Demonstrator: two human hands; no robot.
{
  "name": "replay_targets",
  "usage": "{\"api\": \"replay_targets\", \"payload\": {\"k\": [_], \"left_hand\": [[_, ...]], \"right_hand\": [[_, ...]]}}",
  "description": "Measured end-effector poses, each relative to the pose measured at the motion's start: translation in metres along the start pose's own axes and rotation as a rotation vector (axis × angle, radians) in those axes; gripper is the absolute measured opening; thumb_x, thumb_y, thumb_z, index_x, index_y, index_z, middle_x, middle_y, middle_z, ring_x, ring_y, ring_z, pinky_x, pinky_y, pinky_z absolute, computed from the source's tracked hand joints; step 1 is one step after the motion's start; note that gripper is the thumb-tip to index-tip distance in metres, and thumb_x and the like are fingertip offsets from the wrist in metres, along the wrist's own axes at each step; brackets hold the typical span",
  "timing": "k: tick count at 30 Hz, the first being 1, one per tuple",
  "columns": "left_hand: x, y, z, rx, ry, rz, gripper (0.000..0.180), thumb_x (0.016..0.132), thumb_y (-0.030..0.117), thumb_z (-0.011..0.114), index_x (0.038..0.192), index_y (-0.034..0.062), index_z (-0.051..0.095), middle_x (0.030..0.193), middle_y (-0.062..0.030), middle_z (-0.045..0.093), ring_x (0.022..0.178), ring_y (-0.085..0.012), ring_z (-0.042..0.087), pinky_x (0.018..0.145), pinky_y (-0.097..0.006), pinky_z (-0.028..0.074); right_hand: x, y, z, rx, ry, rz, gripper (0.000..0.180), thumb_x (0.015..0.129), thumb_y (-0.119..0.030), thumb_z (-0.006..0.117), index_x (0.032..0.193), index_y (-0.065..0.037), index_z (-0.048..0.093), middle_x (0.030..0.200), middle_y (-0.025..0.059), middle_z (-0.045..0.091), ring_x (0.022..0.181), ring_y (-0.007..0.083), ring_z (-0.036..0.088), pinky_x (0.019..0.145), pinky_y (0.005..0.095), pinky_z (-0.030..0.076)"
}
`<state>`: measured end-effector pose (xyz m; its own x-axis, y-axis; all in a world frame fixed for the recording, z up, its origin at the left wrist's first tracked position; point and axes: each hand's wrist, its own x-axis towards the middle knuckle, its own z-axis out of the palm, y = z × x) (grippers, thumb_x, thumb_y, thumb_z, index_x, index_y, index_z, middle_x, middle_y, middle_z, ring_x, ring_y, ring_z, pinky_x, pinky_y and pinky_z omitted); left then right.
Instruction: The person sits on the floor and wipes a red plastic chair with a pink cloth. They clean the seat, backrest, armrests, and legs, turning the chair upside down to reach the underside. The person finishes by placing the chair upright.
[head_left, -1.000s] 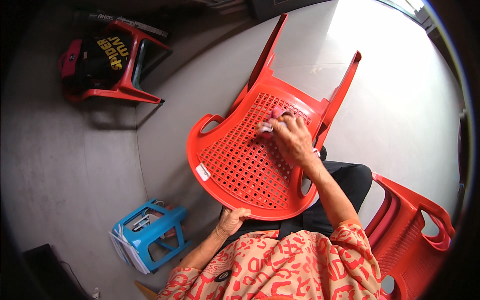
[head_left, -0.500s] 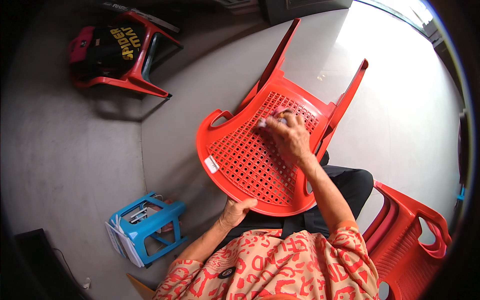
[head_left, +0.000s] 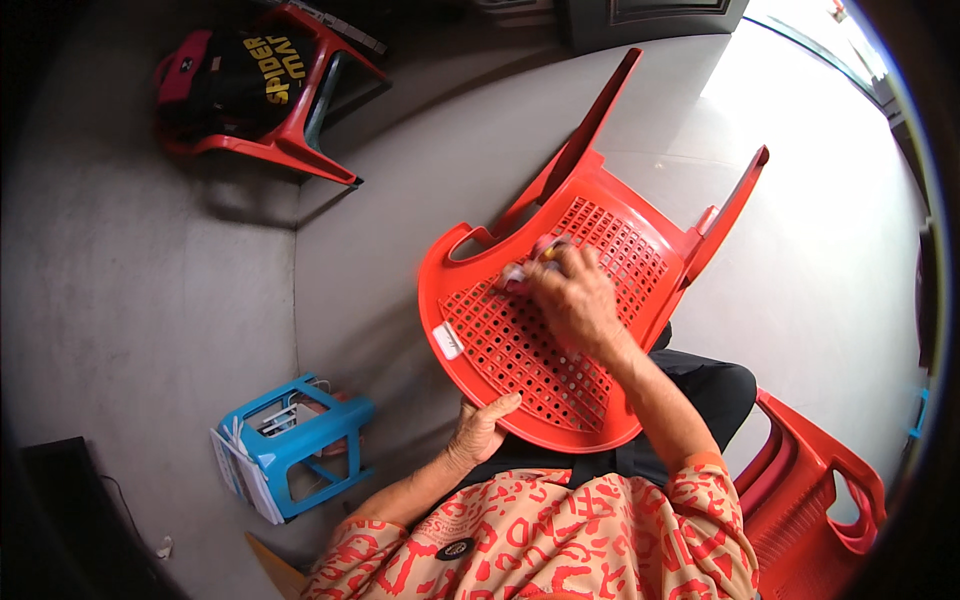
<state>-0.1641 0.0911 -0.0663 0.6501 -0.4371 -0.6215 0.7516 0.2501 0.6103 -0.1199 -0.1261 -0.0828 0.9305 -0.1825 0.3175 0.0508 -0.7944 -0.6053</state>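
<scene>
A red plastic chair (head_left: 520, 335) with a perforated panel leans over my lap, its rounded rim towards me and two legs pointing away. At the near rim my left hand (head_left: 478, 432) grips the edge, thumb on top and fingers hidden beneath. My right hand (head_left: 582, 300) is closed on a crumpled, multicoloured cloth (head_left: 514, 279) with pink and white in it, pressed against the perforated panel. Motion blurs the cloth and the fingertips a little. A small white label (head_left: 447, 341) is stuck on the rim at the left.
A blue plastic stool (head_left: 300, 435) holding white papers stands at lower left. Upper left, another red chair (head_left: 270, 150) carries a black bag (head_left: 245, 85) with yellow lettering. Stacked red chairs (head_left: 800, 480) stand close at my right. A dark cabinet (head_left: 650, 22) is at the far side.
My right hand and the cloth have slid slightly towards the near left across the panel. My left hand keeps its hold on the rim. The whole view has shifted a little.
</scene>
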Motion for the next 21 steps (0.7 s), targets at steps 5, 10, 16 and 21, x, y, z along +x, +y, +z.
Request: {"api": "replay_targets", "payload": {"k": [5, 10, 16, 21], "left_hand": [[0.0, -0.002, -0.003, -0.019, 0.0, -0.053, 0.06, 0.081, -0.006, 0.062, 0.135, 0.0076, 0.04, 0.126, -0.0092, 0.054, 0.115, -0.0221, 0.055, 0.1, -0.04, 0.047], [0.001, -0.002, -0.005, -0.01, -0.009, -0.072, 0.057, 0.082, -0.005, 0.063, 0.134, 0.0074, 0.044, 0.125, -0.0077, 0.056, 0.115, -0.0196, 0.056, 0.1, -0.038, 0.047], [0.003, 0.0, -0.01, 0.078, -0.011, -0.088, 0.057, 0.082, -0.007, 0.062, 0.134, 0.0065, 0.043, 0.127, -0.0085, 0.055, 0.115, -0.0198, 0.055, 0.1, -0.038, 0.046], [0.003, 0.003, -0.005, 0.038, -0.023, -0.067, 0.058, 0.081, -0.008, 0.062, 0.133, 0.0065, 0.042, 0.125, -0.0082, 0.055, 0.115, -0.0199, 0.055, 0.099, -0.038, 0.047]], "right_hand": [[0.045, 0.055, 0.004, -0.22, 0.015, 0.178, 0.023, 0.083, -0.015, 0.059, 0.104, -0.015, 0.069, 0.107, 0.0153, 0.056, 0.102, 0.0346, 0.051, 0.077, 0.0429, 0.051], [0.068, 0.075, 0.014, -0.34, 0.038, 0.354, 0.018, 0.083, -0.016, 0.059, 0.098, -0.015, 0.069, 0.112, 0.0135, 0.056, 0.104, 0.035, 0.051, 0.075, 0.043, 0.051], [0.056, 0.033, 0.05, -0.399, 0.007, 0.215, 0.017, 0.082, -0.018, 0.058, 0.096, -0.015, 0.068, 0.102, 0.0122, 0.056, 0.096, 0.0309, 0.052, 0.07, 0.04, 0.052], [0.05, -0.003, 0.058, -0.379, 0.022, 0.065, 0.019, 0.085, -0.018, 0.058, 0.101, -0.013, 0.068, 0.099, 0.0108, 0.056, 0.094, 0.0286, 0.051, 0.068, 0.0364, 0.051]]}}
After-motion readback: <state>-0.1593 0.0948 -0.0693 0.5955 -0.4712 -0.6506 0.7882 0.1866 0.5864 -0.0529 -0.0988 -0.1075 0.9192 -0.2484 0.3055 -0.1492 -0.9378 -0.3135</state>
